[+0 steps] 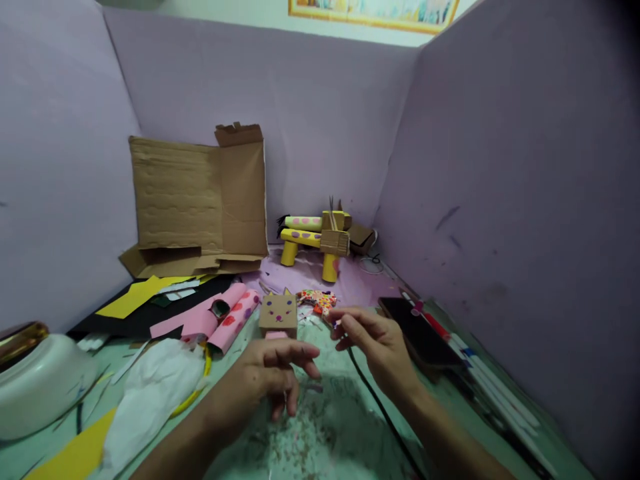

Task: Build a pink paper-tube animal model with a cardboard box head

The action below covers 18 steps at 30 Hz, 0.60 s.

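My left hand (273, 373) hovers low over the green tabletop with its fingers bent but apart, and nothing shows between them. Just behind it stands a small cardboard box with a cat face (279, 315), with yellow-lined ears and a bit of pink below. To the right, my right hand (370, 337) has its thumb and fingertips together in a pinch. A tiny purple and white bit shows at those fingertips, too small to name. A dark cable (373, 387) runs under this hand toward the front edge. Beyond the fingers lies a colourful patterned piece (320, 300).
Yellow giraffe-like figures (313, 239) and an opened cardboard box (200, 193) stand at the back. Pink paper rolls (235, 323), a white tissue (153, 377) and a white bowl-shaped object (43, 390) lie left. A dark phone-like slab (417, 333) and pens (493, 383) line the right.
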Each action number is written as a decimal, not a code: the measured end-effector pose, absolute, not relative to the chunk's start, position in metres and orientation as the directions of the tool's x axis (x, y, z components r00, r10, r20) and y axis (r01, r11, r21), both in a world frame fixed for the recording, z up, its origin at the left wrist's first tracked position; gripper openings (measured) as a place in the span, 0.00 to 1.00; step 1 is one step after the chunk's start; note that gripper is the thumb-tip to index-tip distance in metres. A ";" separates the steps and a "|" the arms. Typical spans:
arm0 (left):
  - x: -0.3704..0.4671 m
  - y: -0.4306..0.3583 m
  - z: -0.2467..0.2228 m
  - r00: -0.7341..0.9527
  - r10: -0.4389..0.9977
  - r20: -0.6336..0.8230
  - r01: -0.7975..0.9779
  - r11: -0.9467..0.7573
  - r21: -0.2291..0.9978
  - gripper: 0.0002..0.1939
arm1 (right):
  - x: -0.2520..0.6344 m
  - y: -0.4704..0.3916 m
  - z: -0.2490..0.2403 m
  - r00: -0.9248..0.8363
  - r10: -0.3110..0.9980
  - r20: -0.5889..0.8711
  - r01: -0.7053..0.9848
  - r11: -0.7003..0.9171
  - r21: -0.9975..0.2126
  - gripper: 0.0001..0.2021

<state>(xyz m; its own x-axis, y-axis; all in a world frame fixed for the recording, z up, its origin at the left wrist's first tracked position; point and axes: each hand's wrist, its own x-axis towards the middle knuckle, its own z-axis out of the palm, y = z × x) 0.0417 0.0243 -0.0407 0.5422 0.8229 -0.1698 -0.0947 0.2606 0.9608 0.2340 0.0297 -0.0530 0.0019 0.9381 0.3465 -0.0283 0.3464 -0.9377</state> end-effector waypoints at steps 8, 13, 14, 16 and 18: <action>0.054 0.015 -0.043 0.598 0.779 -0.185 -0.010 0.238 0.971 0.25 | 0.223 0.019 -0.067 -0.260 0.676 0.690 0.299 0.736 -0.608 0.09; 0.054 0.012 -0.042 0.644 0.741 -0.187 0.047 0.206 0.977 0.20 | 0.225 0.020 -0.066 -0.219 0.726 0.652 0.371 0.680 -0.632 0.09; 0.052 0.012 -0.041 0.638 0.752 -0.166 0.026 0.194 0.981 0.20 | 0.228 0.021 -0.066 -0.168 0.759 0.629 0.401 0.635 -0.660 0.10; 0.045 0.014 -0.036 0.593 0.799 -0.100 -0.090 0.190 0.978 0.18 | 0.236 0.026 -0.066 -0.033 0.811 0.584 0.438 0.537 -0.721 0.13; 0.036 0.018 -0.030 0.495 0.868 -0.044 -0.254 0.193 0.948 0.17 | 0.243 0.031 -0.067 0.074 0.840 0.537 0.410 0.466 -0.784 0.15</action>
<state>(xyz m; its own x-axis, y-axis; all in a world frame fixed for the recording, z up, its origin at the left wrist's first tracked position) 0.0364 0.0182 -0.0302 0.4955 0.8675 -0.0438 -0.2536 0.1928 0.9479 0.2432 0.0315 -0.0670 0.0737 0.8401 0.5373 0.4098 0.4657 -0.7843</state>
